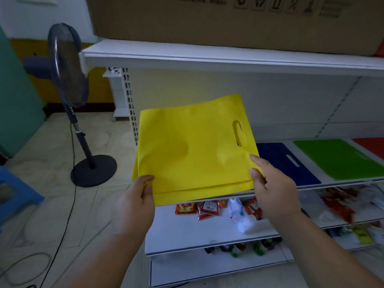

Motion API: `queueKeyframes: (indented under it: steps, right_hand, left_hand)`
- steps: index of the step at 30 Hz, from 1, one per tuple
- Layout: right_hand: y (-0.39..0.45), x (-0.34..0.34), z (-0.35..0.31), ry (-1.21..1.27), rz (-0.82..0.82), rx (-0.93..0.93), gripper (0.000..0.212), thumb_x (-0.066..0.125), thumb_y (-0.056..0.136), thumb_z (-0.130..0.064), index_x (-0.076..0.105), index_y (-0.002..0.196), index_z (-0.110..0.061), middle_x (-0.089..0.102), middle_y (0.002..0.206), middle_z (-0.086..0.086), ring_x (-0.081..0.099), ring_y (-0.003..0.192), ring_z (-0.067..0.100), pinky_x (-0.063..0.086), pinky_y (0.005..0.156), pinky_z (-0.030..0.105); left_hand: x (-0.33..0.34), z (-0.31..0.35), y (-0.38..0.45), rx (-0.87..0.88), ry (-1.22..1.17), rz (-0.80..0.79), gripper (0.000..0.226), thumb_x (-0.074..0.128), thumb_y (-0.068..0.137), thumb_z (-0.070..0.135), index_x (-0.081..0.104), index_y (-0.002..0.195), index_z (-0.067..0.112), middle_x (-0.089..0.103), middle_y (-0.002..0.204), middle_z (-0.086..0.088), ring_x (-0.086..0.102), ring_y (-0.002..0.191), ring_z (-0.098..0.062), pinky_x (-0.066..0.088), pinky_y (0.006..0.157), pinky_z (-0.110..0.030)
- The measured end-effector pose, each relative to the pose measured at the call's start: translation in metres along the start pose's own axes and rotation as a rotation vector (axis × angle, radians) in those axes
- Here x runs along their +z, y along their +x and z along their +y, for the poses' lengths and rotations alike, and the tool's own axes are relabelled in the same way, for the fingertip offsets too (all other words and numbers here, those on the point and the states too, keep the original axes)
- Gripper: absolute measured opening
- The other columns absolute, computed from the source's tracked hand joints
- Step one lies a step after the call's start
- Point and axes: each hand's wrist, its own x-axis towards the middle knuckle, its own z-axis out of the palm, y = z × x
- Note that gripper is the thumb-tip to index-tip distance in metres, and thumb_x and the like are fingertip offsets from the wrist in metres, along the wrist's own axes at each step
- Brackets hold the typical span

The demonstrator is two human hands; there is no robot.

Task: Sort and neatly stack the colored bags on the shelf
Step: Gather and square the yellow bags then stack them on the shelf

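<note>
Yellow bag (193,146); blue bag (282,163), green bag (340,159), red bag (372,146); white shelf (207,58).

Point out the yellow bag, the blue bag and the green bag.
yellow bag (193,150): head view, middle of its flat face.
blue bag (276,161): head view, face left of its handle slot.
green bag (336,157): head view, middle of its top face.

Held flat before a white shelf (228,57) by left hand (137,201) and right hand (272,189), each pinching a near corner: yellow bag (193,150), with blue bag (284,163), green bag (340,157) and red bag (372,146) lying alongside.
</note>
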Motion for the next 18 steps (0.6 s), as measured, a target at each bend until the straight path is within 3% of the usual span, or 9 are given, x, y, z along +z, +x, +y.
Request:
queueKeyframes:
  steps: [4, 9, 12, 16, 18]
  right_hand:
    - [-0.003, -0.047, 0.056, -0.007, 0.044, 0.109, 0.038, 0.051, 0.099, -0.029, 0.054, 0.137, -0.026, 0.067, 0.122, 0.0, 0.062, 0.108, 0.023, 0.047, 0.084, 0.033]
    - [-0.015, -0.131, 0.168, -0.051, 0.126, 0.203, 0.041, 0.051, 0.098, -0.032, 0.054, 0.138, -0.021, 0.063, 0.129, 0.007, 0.061, 0.113, 0.029, 0.053, 0.087, 0.042]
    - [-0.025, -0.191, 0.239, -0.052, 0.162, 0.298, 0.043, 0.049, 0.098, -0.036, 0.052, 0.139, -0.025, 0.062, 0.131, 0.006, 0.06, 0.114, 0.028, 0.052, 0.087, 0.041]
    - [-0.039, -0.26, 0.324, -0.102, 0.247, 0.423, 0.04, 0.051, 0.099, -0.031, 0.053, 0.139, -0.026, 0.065, 0.126, 0.004, 0.062, 0.106, 0.024, 0.045, 0.078, 0.03]
    - [-0.043, -0.289, 0.362, -0.132, 0.307, 0.469, 0.039, 0.053, 0.098, -0.03, 0.055, 0.136, -0.026, 0.067, 0.121, 0.004, 0.062, 0.101, 0.022, 0.046, 0.078, 0.031]
  left_hand:
    - [0.043, 0.056, -0.014, 0.129, -0.03, 0.013, 0.024, 0.053, 0.098, 0.021, 0.067, 0.117, 0.025, 0.063, 0.081, 0.001, 0.056, 0.072, -0.024, 0.042, 0.058, -0.032]
    - [0.142, 0.147, -0.046, 0.262, -0.088, -0.081, 0.027, 0.055, 0.097, 0.021, 0.067, 0.121, 0.026, 0.072, 0.086, -0.008, 0.064, 0.076, -0.03, 0.036, 0.058, -0.027]
    - [0.21, 0.212, -0.073, 0.306, -0.138, -0.141, 0.028, 0.057, 0.096, 0.019, 0.068, 0.121, 0.024, 0.073, 0.097, -0.007, 0.065, 0.082, -0.031, 0.039, 0.062, -0.028]
    - [0.293, 0.295, -0.103, 0.378, -0.191, -0.249, 0.029, 0.055, 0.097, 0.02, 0.066, 0.123, 0.025, 0.073, 0.097, -0.004, 0.062, 0.075, -0.027, 0.041, 0.058, -0.029]
    - [0.331, 0.332, -0.115, 0.406, -0.196, -0.3, 0.029, 0.056, 0.097, 0.02, 0.066, 0.124, 0.025, 0.072, 0.093, -0.004, 0.06, 0.072, -0.026, 0.04, 0.056, -0.029]
